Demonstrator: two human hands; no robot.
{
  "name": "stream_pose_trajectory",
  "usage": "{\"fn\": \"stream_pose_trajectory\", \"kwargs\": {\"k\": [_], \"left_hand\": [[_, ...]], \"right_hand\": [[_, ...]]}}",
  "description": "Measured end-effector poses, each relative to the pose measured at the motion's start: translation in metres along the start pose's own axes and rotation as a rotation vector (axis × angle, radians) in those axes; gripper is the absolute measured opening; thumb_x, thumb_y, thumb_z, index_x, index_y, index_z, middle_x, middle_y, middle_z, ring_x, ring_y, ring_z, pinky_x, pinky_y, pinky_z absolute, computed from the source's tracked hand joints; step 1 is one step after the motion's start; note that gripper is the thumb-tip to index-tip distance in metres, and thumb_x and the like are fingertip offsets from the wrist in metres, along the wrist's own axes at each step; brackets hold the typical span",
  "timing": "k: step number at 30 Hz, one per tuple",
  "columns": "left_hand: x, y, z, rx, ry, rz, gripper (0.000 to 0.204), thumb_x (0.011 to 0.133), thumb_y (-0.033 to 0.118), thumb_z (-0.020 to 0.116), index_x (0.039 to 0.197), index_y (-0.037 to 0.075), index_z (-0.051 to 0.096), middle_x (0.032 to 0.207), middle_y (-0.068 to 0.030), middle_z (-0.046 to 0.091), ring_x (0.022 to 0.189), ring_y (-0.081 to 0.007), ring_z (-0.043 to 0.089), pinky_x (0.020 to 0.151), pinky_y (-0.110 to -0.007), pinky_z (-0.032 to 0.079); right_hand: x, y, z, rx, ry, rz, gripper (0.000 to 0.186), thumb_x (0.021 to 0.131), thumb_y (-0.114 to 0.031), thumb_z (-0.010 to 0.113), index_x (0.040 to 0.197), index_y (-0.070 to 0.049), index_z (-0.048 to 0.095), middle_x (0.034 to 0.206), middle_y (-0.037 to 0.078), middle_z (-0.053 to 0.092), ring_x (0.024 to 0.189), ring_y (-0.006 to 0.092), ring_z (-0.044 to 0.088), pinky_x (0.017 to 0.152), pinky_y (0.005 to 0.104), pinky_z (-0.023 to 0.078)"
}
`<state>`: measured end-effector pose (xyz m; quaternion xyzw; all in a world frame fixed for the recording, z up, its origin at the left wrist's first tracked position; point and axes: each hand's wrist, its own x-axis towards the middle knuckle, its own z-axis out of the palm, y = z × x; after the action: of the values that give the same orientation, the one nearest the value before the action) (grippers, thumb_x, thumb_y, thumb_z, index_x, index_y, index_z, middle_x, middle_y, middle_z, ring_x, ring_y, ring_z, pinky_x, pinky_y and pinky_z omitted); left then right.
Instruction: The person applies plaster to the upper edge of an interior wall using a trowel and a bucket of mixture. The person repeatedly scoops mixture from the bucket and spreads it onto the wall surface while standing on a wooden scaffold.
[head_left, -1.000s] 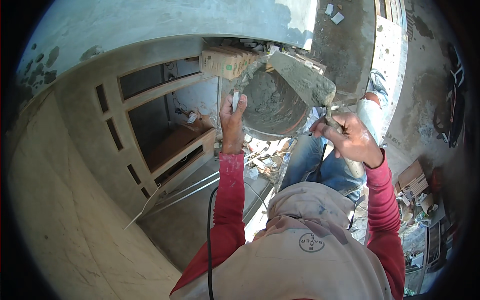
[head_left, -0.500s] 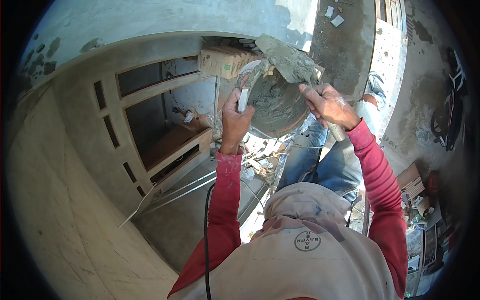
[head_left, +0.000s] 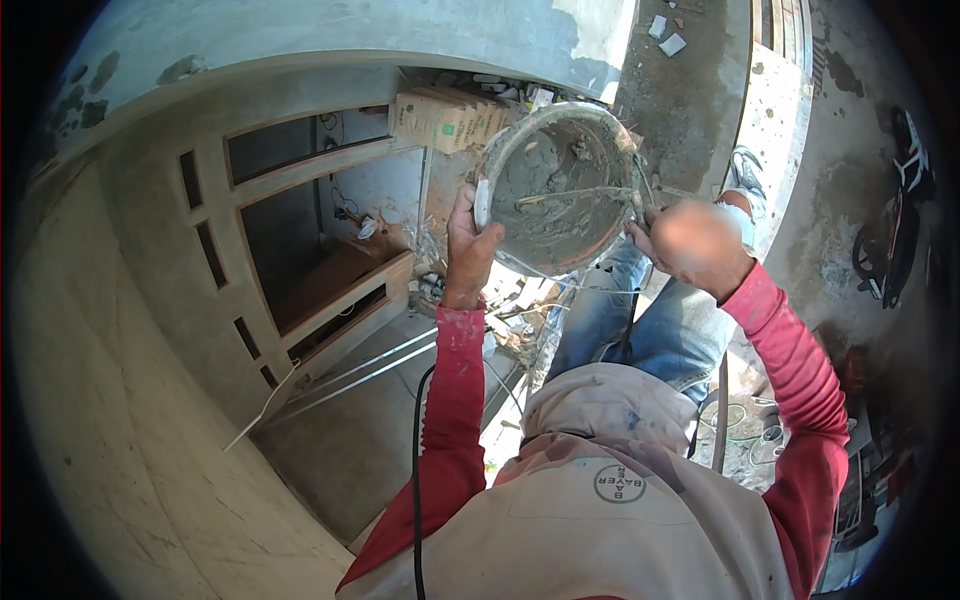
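Observation:
A round bucket point(head_left: 607, 128) with grey wet mortar point(head_left: 560, 175) inside is in front of me, above my knees. My left hand point(head_left: 469, 245) is closed on its left rim, thumb toward the inside; a white strip shows at the grip. My right hand point(head_left: 690, 245), partly smeared, is closed at the bucket's right rim. It holds a trowel point(head_left: 580, 193), whose blade appears as a thin edge across the mortar; its handle is hidden by the hand.
A grey plastered unit point(head_left: 222, 230) with framed openings stands at left. Behind the bucket are stacked cardboard boxes point(head_left: 450, 120). Rubble point(head_left: 520, 325) lies below, and a spattered plank point(head_left: 778, 120) runs at right. A black cable point(head_left: 416, 480) hangs by my left arm.
The trowel, earlier lifted over the bucket's far rim with mortar on its broad blade, is now lower and turned edge-on. My right hand has shifted right and down; the left keeps its grip.

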<state>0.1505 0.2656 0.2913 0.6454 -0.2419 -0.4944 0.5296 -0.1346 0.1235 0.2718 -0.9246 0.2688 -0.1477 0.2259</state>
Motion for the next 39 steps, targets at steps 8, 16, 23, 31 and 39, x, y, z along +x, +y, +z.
{"fn": "stream_pose_trajectory", "kwargs": {"k": [8, 16, 23, 31, 39], "left_hand": [[0.001, 0.017, 0.029, 0.703, 0.092, 0.228, 0.015, 0.072, -0.009, 0.048, 0.079, 0.003, 0.044, 0.140, -0.0143, 0.056, 0.124, -0.0233, 0.052, 0.098, -0.029, 0.040], [0.011, 0.009, 0.020, 1.058, 0.081, 0.397, 0.013, 0.071, -0.011, 0.046, 0.080, -0.001, 0.043, 0.138, -0.0167, 0.057, 0.126, -0.0257, 0.054, 0.099, -0.028, 0.038], [0.009, -0.004, 0.021, 0.951, 0.139, 0.057, 0.022, 0.072, -0.012, 0.047, 0.092, -0.003, 0.053, 0.130, -0.0125, 0.060, 0.117, -0.0191, 0.057, 0.094, -0.025, 0.040], [-0.003, -0.025, 0.000, 0.218, 0.226, 0.035, 0.027, 0.078, -0.010, 0.052, 0.103, 0.001, 0.051, 0.113, -0.0070, 0.062, 0.102, -0.0143, 0.060, 0.089, -0.026, 0.047], [0.001, -0.026, -0.002, 0.195, 0.241, -0.029, 0.022, 0.077, -0.009, 0.052, 0.087, 0.008, 0.044, 0.090, 0.0007, 0.054, 0.076, -0.0035, 0.046, 0.066, -0.019, 0.039]], "right_hand": [[0.053, 0.023, -0.035, 1.107, -0.420, 1.004, 0.054, 0.096, -0.049, 0.056, 0.069, -0.002, 0.054, 0.055, 0.002, 0.049, 0.038, 0.0137, 0.046, 0.037, 0.0311, 0.043], [0.068, -0.005, -0.035, 1.066, -0.728, 0.857, 0.043, 0.100, -0.036, 0.053, 0.083, 0.002, 0.058, 0.052, 0.005, 0.049, 0.039, 0.0183, 0.056, 0.038, 0.0360, 0.047], [0.059, -0.035, -0.019, 0.948, -0.839, 0.579, 0.058, 0.101, -0.043, 0.048, 0.081, 0.010, 0.064, 0.059, 0.021, 0.061, 0.054, 0.0309, 0.065, 0.055, 0.0424, 0.050], [0.023, -0.046, -0.017, 0.573, -0.269, 0.122, 0.043, 0.098, -0.037, 0.055, 0.101, 0.005, 0.062, 0.073, 0.025, 0.063, 0.066, 0.0436, 0.063, 0.059, 0.0470, 0.051], [-0.007, -0.016, 0.037, -0.064, -0.455, 0.074, 0.028, 0.097, -0.029, 0.053, 0.106, -0.003, 0.060, 0.075, 0.014, 0.067, 0.062, 0.0306, 0.068, 0.055, 0.0410, 0.054]]}}
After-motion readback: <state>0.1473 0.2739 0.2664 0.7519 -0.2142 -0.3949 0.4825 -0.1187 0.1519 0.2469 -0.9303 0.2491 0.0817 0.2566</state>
